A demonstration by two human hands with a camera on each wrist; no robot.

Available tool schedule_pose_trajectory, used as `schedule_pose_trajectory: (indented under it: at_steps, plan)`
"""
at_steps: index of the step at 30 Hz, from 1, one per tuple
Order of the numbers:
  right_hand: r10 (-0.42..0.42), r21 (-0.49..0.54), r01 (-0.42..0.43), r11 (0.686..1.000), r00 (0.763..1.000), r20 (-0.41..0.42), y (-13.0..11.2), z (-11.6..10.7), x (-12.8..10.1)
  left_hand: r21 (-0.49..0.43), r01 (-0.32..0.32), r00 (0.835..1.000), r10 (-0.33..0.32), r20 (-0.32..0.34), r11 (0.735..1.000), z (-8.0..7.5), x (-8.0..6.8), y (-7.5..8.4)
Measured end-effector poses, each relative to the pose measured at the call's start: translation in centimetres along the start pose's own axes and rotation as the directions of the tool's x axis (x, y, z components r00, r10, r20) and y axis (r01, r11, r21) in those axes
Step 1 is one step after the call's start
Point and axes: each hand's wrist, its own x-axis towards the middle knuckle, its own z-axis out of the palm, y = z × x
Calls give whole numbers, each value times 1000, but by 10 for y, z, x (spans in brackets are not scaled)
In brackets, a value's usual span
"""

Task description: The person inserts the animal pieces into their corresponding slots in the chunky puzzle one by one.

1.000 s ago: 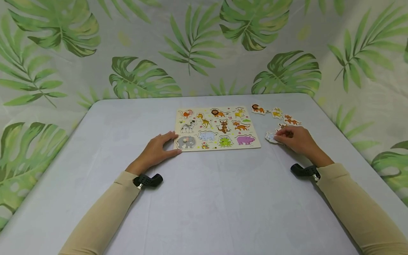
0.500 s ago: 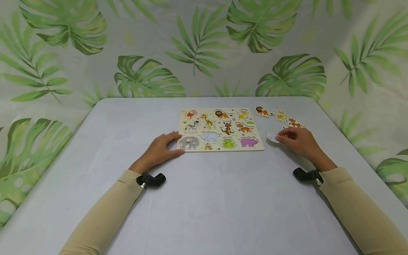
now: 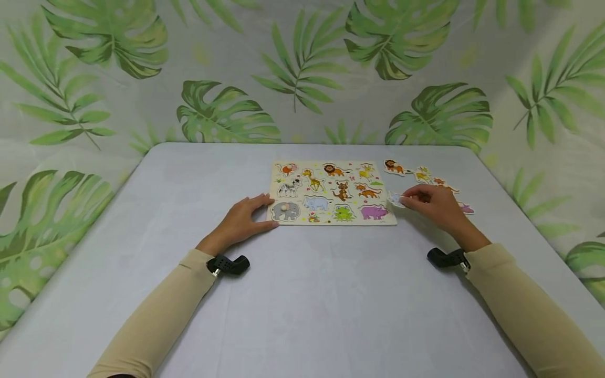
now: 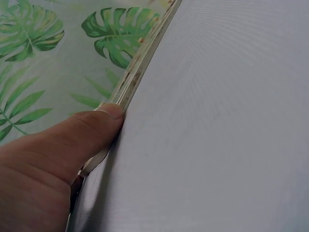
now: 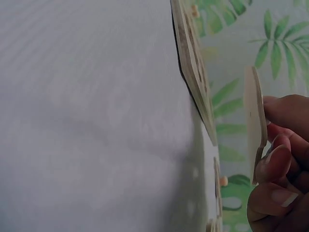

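Observation:
My left hand holds the front left corner of the wooden animal puzzle board, thumb on the front edge and fingers at the left side. In the left wrist view, the thumb presses against that edge. A pale blue animal puzzle piece is pinched between the right hand's thumb and fingers, close to the board's right edge. The right wrist view shows this puzzle piece nearly edge-on and raised off the table. A grey elephant piece with a knob sits in the board.
Right of the board lie a lion piece, a yellow horned animal piece, an orange animal piece and a purple piece, partly behind the right hand. A white cloth covers the table; a leaf-print curtain hangs behind.
The right hand has lifted the pale blue piece from beside the other loose pieces and brought it left to the board's edge. The left hand stays at its corner; the head view has shifted slightly.

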Motion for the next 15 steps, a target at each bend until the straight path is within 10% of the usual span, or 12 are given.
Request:
schedule_pose_trajectory:
  at_steps: [15]
  plan:
    - [73,203,-86,975,995,71,-36,26,21,-13,10,1000,-10,1,1000,1,-1,1]
